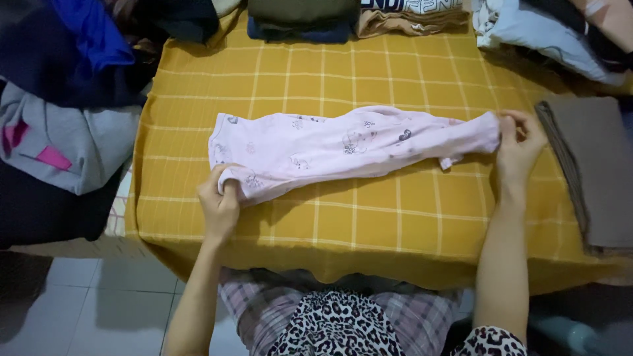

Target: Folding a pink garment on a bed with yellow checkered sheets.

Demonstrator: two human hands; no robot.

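Left hand (pixel 219 204) grips pink garment (pixel 343 148) near end | right hand (pixel 519 142) pinches far end | stretched between

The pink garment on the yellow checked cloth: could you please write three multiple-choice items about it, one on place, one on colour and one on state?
1. Where does the folded brown cloth lie?
A. right of the garment
B. on the floor
C. under the garment

2. What colour is the table cover?
A. blue
B. yellow with pale lines
C. plain white

3. How is the garment held?
A. by one hand only
B. by neither hand
C. by both hands, one at each end

Key: 1 A, the folded brown cloth sits at the table's right edge. 2 B, the table cover is yellow, checked. 3 C, the left hand and right hand grip the ends of the pink garment.
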